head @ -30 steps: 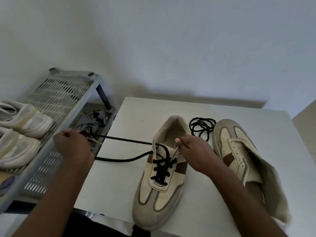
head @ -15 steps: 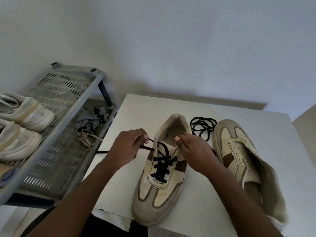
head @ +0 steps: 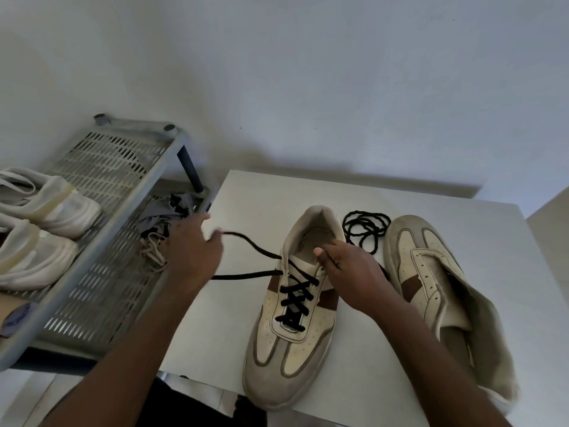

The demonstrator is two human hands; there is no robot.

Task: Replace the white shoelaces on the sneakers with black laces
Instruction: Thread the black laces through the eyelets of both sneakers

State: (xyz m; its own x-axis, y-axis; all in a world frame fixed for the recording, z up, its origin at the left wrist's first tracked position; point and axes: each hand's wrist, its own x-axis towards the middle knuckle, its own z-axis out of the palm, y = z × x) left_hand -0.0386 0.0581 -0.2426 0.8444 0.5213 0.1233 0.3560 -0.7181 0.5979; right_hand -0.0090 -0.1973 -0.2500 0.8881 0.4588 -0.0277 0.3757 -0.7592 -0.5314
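The black lace (head: pixel 297 295) runs in crossing rows up the front of a cream and tan sneaker with a brown side patch (head: pixel 289 349). That shoe sits just right of centre on the white worktop (head: pixel 215 318), toe towards the bottom of the frame. Two loose strands leave its top eyelets and trail off to the left. The left hand (head: pixel 191 251), blurred, is raised at centre left with its grip closed on the upper strand, pinching it near the tip. The lower strand passes behind that hand. The right hand (head: pixel 351 272) has its grip on the sneaker's upper at the right eyelet flap, thumb on the tongue, fingers curled.

Just beside it on the right lies a second cream and tan sneaker (head: pixel 431 272), unlaced, its toe towards the wall and its opening sagging to the lower right. A coiled black lace (head: pixel 365 229) rests on the worktop between the two shoes at their far ends.

The worktop's far edge meets a pale grey-white wall (head: pixel 308 72). On the left stands a grey perforated shoe rack (head: pixel 117 167). Two white sneakers (head: pixel 46 204) sit on its top shelf at the frame's left edge. A tangle of pale laces and grey cloth (head: pixel 154 251) lies on the shelf below, near the left hand.
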